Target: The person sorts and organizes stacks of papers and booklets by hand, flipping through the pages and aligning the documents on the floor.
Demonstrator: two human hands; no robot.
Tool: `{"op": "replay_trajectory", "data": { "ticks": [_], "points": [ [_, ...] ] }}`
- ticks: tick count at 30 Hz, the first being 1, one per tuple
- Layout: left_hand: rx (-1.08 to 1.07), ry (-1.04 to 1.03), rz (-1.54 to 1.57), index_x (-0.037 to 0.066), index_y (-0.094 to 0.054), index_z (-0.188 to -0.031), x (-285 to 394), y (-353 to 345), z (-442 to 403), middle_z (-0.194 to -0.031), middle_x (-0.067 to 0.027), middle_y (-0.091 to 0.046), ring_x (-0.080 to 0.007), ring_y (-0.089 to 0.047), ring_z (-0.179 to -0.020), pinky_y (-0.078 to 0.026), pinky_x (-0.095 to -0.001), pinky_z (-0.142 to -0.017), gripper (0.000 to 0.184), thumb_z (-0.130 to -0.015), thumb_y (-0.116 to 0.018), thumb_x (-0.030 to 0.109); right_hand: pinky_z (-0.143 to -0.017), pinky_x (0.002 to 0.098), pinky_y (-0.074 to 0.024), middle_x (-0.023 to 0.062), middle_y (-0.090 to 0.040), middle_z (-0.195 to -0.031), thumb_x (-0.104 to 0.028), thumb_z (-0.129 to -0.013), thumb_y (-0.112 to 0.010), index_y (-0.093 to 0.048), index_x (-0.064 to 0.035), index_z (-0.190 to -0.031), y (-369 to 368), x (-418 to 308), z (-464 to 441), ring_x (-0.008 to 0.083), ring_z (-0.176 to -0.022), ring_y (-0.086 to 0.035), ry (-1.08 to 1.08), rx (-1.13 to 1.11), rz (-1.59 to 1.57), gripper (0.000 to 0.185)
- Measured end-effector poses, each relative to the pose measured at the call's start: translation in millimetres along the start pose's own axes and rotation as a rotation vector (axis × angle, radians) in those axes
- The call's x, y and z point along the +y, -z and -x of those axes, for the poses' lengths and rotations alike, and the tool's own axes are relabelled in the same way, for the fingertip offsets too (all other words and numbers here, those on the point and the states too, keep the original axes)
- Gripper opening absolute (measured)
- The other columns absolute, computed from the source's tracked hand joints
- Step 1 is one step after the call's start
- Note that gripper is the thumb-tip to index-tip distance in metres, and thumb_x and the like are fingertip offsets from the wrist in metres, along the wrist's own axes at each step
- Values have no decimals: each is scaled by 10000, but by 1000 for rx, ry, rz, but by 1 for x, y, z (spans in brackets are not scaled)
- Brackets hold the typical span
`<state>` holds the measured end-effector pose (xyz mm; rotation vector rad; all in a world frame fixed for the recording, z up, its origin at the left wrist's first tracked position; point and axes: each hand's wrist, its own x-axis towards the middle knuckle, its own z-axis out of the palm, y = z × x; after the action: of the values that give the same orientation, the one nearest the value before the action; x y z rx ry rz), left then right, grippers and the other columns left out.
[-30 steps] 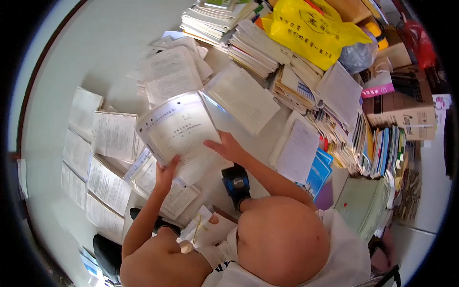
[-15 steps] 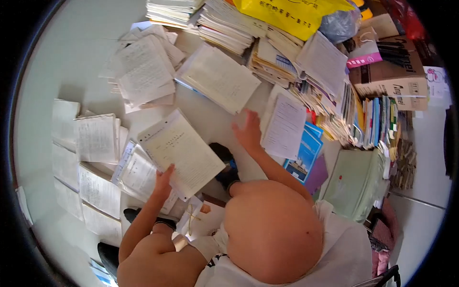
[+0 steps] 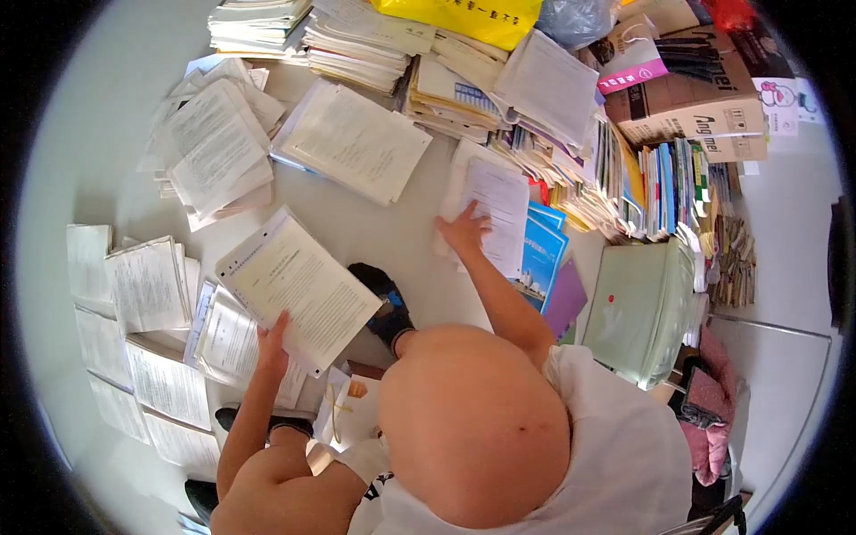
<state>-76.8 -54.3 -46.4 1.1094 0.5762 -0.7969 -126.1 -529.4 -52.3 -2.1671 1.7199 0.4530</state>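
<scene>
My left hand [image 3: 275,346] grips the lower left edge of a sheaf of printed papers [image 3: 308,285], with the thumb on top and the other fingers hidden underneath. The sheaf has punched holes along its upper left edge and is held tilted above the floor. My right hand [image 3: 465,232] has its fingers spread over the left part of a stack of white sheets [image 3: 497,201]; it seems to touch them and holds nothing. Blue booklets [image 3: 542,254] and a purple folder [image 3: 565,294] stick out beside that stack.
Another paper stack [image 3: 357,143] lies ahead, with loose sheets [image 3: 214,147] to its left. Rows of papers [image 3: 169,379] cover the left floor. Tall paper piles [image 3: 361,49], a cardboard box [image 3: 687,98], a yellow bag [image 3: 473,18] and a green case [image 3: 637,308] stand around.
My right hand has gone from above the bare floor to the stack of white sheets. My left hand keeps the sheaf, whose top page now shows different text. The view has shifted right.
</scene>
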Motion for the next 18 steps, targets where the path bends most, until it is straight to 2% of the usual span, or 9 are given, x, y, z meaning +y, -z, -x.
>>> {"op": "replay_trajectory", "data": {
  "ticks": [3, 5, 7, 8, 10, 11, 13, 17, 18],
  "points": [
    [0, 22, 30, 41, -475, -1390, -4, 4, -3, -1275, -86, -601, -234, -578, -1183, -484, -385, -1003, 547, -915, -735, 122, -1050, 745, -307, 349, -120, -1597, -714, -750, -709, -140, -156, -1613, 23, 11, -13, 576, -1436, -212, 56, -62, 76, 1175],
    [23, 32, -30, 56, -435, -1425, 6, -4, 8, -1313, -94, -581, -245, -563, -1208, -477, -398, -1015, 598, -914, -737, 126, -1069, 684, -342, 310, -157, -1609, -725, -748, -684, -203, -136, -1589, 35, 41, -59, 510, -1461, -237, -27, 50, 39, 1134],
    [20, 45, -12, 60, -419, -1437, 7, -2, 10, -1331, -99, -570, -250, -557, -1219, -473, -404, -1021, 611, -918, -732, 130, -1054, 671, -366, 305, -275, -1576, -716, -768, -683, -380, -32, -1494, 49, 77, -84, 491, -1449, -281, -78, 266, 18, 1043],
    [16, 58, 4, 64, -403, -1449, 7, -2, 10, -1348, -104, -559, -255, -550, -1230, -470, -409, -1026, 624, -921, -728, 134, -1054, 671, -366, 305, -275, -1576, -716, -768, -683, -380, -32, -1494, 53, 97, -103, 491, -1449, -281, -80, 267, 17, 1043],
    [45, 58, -24, 63, -403, -1451, 11, -9, 14, -1355, -108, -556, -257, -546, -1238, -468, -414, -1030, 618, -926, -721, 137, -1092, 668, -336, 314, -303, -1562, -736, -757, -688, -365, 81, -1479, 56, 128, -149, 506, -1435, -289, -72, 46, 145, 1138],
    [77, 59, -53, 63, -402, -1453, 12, -12, 15, -1362, -112, -552, -259, -541, -1246, -465, -419, -1034, 613, -931, -714, 140, -1092, 668, -336, 314, -303, -1562, -736, -757, -688, -365, 81, -1479, 52, 138, -170, 506, -1435, -289, -69, 46, 148, 1138],
    [26, 35, -48, 61, -402, -1453, 13, -12, 17, -1362, -114, -552, -260, -542, -1245, -467, -416, -1032, 612, -930, -712, 140, -1078, 617, -366, 291, -441, -1493, -694, -657, -812, -568, 82, -1316, 46, 151, -190, 503, -1459, -241, 93, -57, -211, 1046],
    [-19, 12, -39, 48, -403, -1451, 9, -6, 11, -1367, -114, -550, -261, -546, -1240, -472, -405, -1027, 614, -927, -711, 134, -1131, 550, -334, 294, -489, -1449, -709, -596, -841, -495, 86, -1387, 31, 121, -170, 453, -1424, -355, 133, 119, -116, 1174],
    [-21, 12, -43, 48, -403, -1451, 10, -7, 12, -1367, -114, -550, -261, -546, -1240, -472, -405, -1027, 614, -927, -711, 134, -1146, 504, -328, 292, -528, -1407, -721, -584, -841, -457, 101, -1404, 42, 104, -146, 425, -1365, -440, 64, 187, -7, 1223]
  ]
}}
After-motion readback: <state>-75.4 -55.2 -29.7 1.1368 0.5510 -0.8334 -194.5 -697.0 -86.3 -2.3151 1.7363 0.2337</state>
